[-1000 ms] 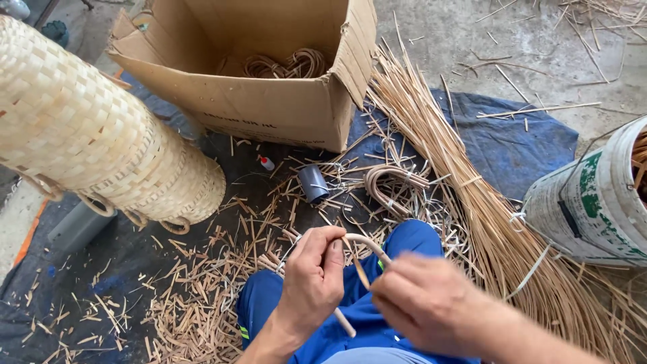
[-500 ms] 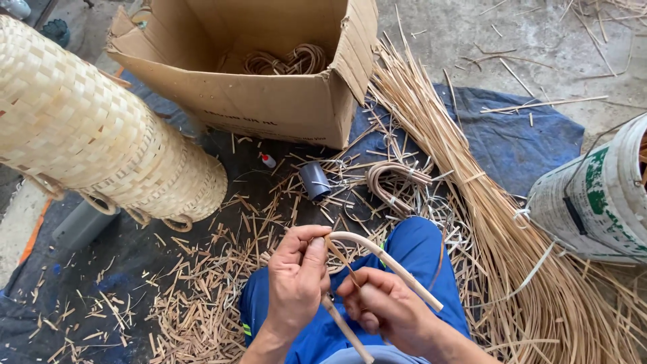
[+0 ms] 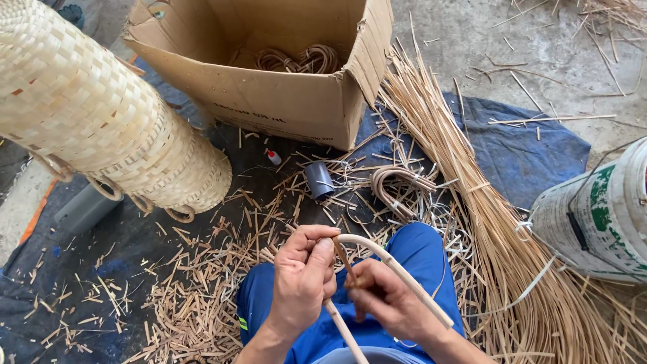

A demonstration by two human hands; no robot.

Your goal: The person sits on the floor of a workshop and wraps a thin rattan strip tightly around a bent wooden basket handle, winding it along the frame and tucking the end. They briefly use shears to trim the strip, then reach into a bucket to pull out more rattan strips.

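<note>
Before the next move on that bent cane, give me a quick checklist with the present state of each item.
1. Left hand grips the bent cane at its curve: ok.
2. Right hand pinches a thin strip against the cane: ok.
3. Strip wrapped tight: cannot tell.
4. Cane's long end clear of the blue trousers: ok.
5. Loose cane bundle lies beside the right knee: ok.

Left hand (image 3: pixel 301 280) clamps the bent rattan cane (image 3: pixel 397 273) at its curve, right hand (image 3: pixel 387 301) pinches a thin strip (image 3: pixel 344 259) beside it, above blue trousers (image 3: pixel 418 253), trimmings littering the floor (image 3: pixel 195 303).
</note>
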